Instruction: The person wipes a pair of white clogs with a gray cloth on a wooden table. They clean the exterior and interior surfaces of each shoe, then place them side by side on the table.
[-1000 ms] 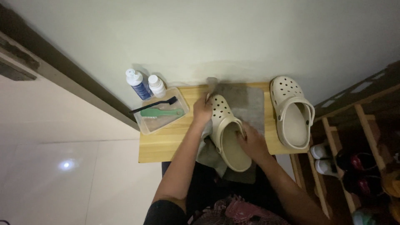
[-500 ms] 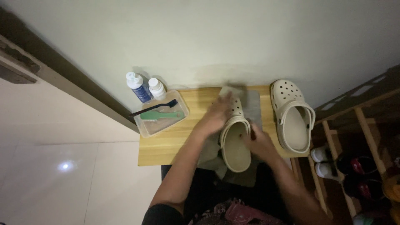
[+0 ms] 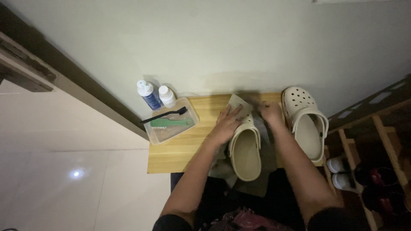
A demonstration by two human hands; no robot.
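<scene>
A person is leaning over a low wooden table (image 3: 180,152) set against a pale wall, both bare hands working at the toe end of a cream clog (image 3: 245,150). The clog is lying near the middle of the table on a grey cloth (image 3: 267,158), its opening facing up and its heel pointing toward the person. The left hand (image 3: 227,124) is pressing down flat on the front of the clog, fingers spread over a fold of the cloth that is covering the toe; the palm is lying on it rather than clenching. The right hand (image 3: 270,112) is sitting just beyond the toe, beside the left, blurred, so whether it is grasping the cloth or merely touching it cannot be told.

A second cream clog (image 3: 306,124) is resting at the right end of the table, just beside the right forearm, toe toward the wall, untouched by either hand.

On the left part of the table, a clear plastic tray (image 3: 159,136) is holding a green brush (image 3: 170,122), with a black brush (image 3: 165,115) lying across its rim. Behind the tray, against the wall, a blue bottle with a white cap (image 3: 148,96) and a small white bottle (image 3: 166,96) are standing side by side. At the far right, a wooden shoe rack (image 3: 387,145) is holding white shoes (image 3: 337,173) on a lower shelf.
</scene>
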